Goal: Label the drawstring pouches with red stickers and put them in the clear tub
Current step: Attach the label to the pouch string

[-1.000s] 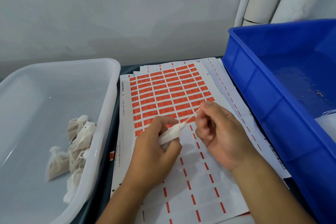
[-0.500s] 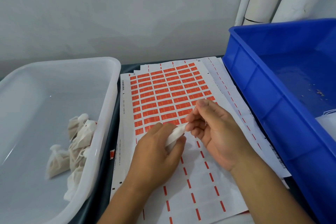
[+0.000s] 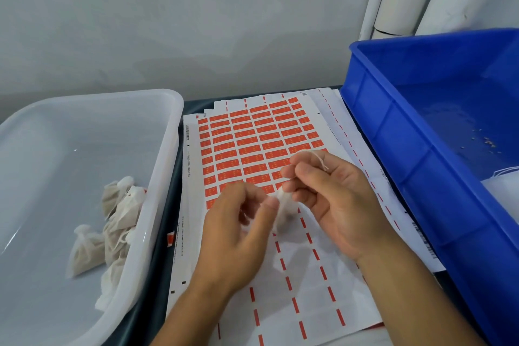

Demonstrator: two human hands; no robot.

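The blue crate stands to the right of the two hands, and what shows of its floor holds only crumbs and a bit of white at the near edge, so I'd guess few unlabelled pouches remain there, though most of it is out of view. The clear tub sits to the left of the hands with a small heap of finished pouches against its near right wall; a speck of red shows on one, so those look labelled. Under the hands lies the sticker sheet: its far rows are full of red stickers, its near rows peeled bare, meaning a good many are used.

Between the hands hangs one pouch, blurred. The right hand pinches its top, with the string looped over the fingers. The left hand is curled close beside it, thumb against the cloth; I cannot tell whether it truly grips. I see no sticker on this pouch, so it likely needs labelling, then dropping into the tub.
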